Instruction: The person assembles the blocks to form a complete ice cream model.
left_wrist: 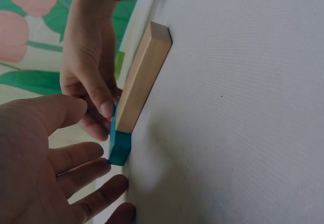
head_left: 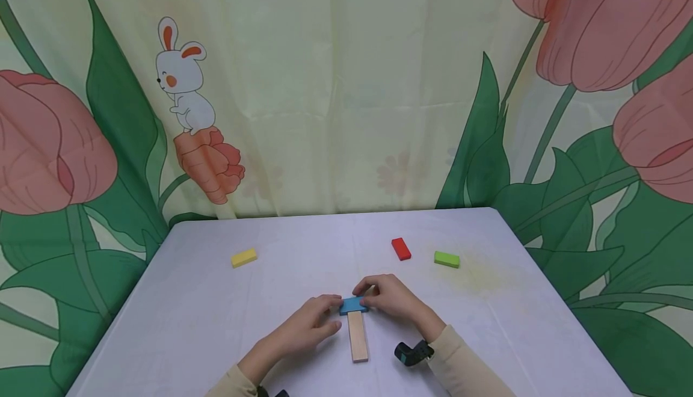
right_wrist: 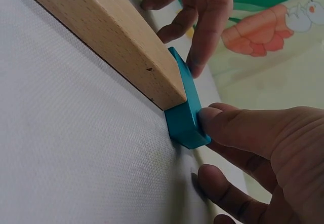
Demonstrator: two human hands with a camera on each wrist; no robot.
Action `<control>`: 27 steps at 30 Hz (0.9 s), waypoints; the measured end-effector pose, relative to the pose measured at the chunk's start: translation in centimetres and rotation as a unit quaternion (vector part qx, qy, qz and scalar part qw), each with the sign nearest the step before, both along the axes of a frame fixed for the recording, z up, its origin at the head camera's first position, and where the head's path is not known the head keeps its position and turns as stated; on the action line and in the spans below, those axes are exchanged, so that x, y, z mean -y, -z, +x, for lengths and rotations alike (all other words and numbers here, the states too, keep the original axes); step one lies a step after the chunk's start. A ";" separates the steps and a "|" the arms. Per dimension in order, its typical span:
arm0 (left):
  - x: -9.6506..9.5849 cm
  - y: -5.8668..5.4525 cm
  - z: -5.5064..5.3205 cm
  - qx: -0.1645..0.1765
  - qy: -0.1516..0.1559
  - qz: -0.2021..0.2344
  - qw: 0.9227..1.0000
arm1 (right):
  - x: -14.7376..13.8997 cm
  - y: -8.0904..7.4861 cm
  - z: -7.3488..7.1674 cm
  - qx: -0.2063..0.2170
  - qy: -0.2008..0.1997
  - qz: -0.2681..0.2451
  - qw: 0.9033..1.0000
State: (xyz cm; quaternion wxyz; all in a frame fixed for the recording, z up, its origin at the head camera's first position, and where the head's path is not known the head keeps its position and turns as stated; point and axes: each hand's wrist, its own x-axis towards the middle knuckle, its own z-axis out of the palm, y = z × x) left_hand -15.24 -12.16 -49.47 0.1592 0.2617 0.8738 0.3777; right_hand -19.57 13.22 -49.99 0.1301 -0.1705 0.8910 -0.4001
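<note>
A blue block (head_left: pixel 353 305) lies crosswise against the far end of a long plain wooden block (head_left: pixel 358 338), making a T shape flat on the table. My right hand (head_left: pixel 394 299) pinches the blue block's right end, thumb on the near side and fingers behind. At the other end, my left hand (head_left: pixel 310 326) is spread with loose fingers, a fingertip at or touching the blue block. In the left wrist view the wooden block (left_wrist: pixel 144 77) butts against the blue block (left_wrist: pixel 120 149). The right wrist view shows my right thumb on the blue block (right_wrist: pixel 185 122).
Farther back lie a yellow block (head_left: pixel 244 258) on the left, a red block (head_left: pixel 401 249) right of centre and a green block (head_left: pixel 446 259) beyond it. A white cloth covers the table (head_left: pixel 178 301). Behind it hangs a printed curtain (head_left: pixel 335 96).
</note>
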 end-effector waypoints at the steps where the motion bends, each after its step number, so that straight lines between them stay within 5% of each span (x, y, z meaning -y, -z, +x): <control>1: 0.0 0.0 0.0 0.001 -0.001 -0.003 1.000 | 0.0 0.0 0.0 0.001 -0.001 0.000 1.000; 16: -0.5 -0.4 0.6 -0.040 0.011 -0.062 0.997 | -0.1 -0.1 0.0 0.002 -0.001 -0.003 1.000; 27: -1.2 -1.0 1.7 -0.129 0.059 -0.119 0.983 | -0.2 0.0 0.1 -0.001 -0.006 -0.009 1.000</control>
